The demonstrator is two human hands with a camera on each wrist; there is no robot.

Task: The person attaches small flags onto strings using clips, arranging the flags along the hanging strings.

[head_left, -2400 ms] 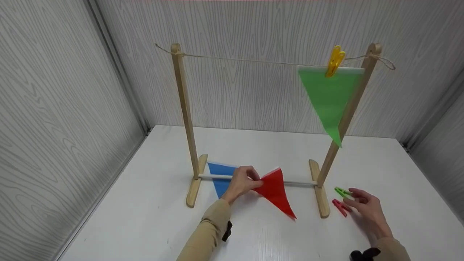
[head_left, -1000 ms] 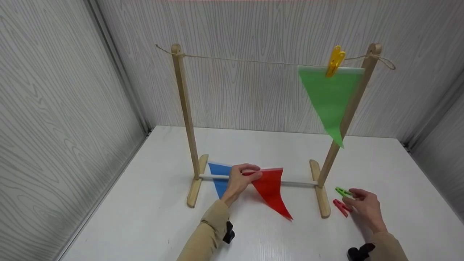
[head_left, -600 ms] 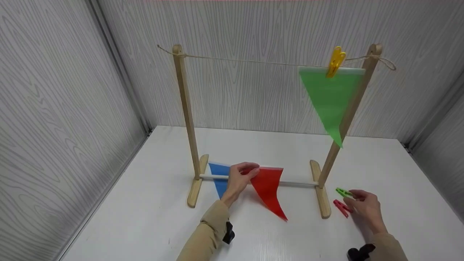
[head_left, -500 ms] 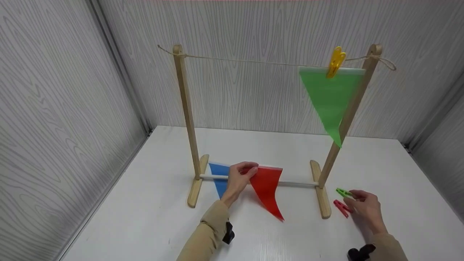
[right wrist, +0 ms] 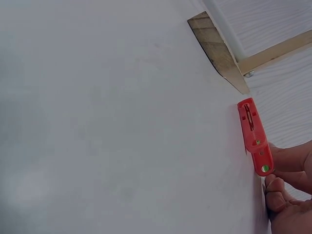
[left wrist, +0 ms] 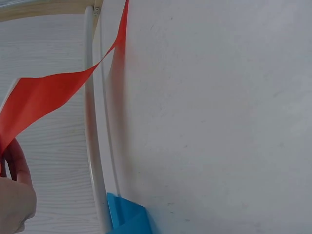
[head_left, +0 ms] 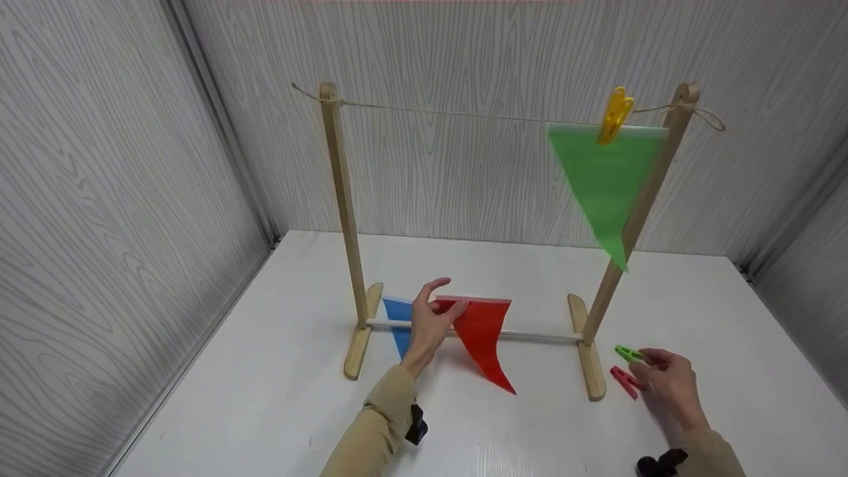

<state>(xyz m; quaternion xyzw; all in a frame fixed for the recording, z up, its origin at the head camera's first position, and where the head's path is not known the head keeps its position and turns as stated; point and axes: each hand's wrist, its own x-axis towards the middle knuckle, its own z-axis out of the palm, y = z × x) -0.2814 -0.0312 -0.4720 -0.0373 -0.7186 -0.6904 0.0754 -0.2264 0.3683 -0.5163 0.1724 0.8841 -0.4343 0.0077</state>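
Note:
My left hand (head_left: pixel 430 324) pinches the white-edged top of a red pennant (head_left: pixel 487 324) between thumb and fingers, index finger raised. The pennant's tip hangs down in front of the stand's white bar; in the left wrist view it looks twisted. Behind that hand lies a blue pennant (head_left: pixel 399 311), partly hidden. At the right, my right hand (head_left: pixel 670 381) has thumb and fingertips on the handles of a green clothespin (head_left: pixel 627 354). A red clothespin (head_left: pixel 625 382) lies just beside it; in the right wrist view the red clothespin (right wrist: pixel 252 129) mostly covers the green one.
A wooden stand with left post (head_left: pixel 343 199) and right post (head_left: pixel 646 199) carries a string (head_left: pixel 450 113). A yellow clothespin (head_left: pixel 615 116) clips a green pennant (head_left: pixel 603 179) to it near the right post. A white bar (head_left: pixel 543 336) joins the feet.
My left hand has shifted slightly left and up with the red pennant, whose top edge has turned level. The index finger has lifted off. My right hand stays by the clothespins.

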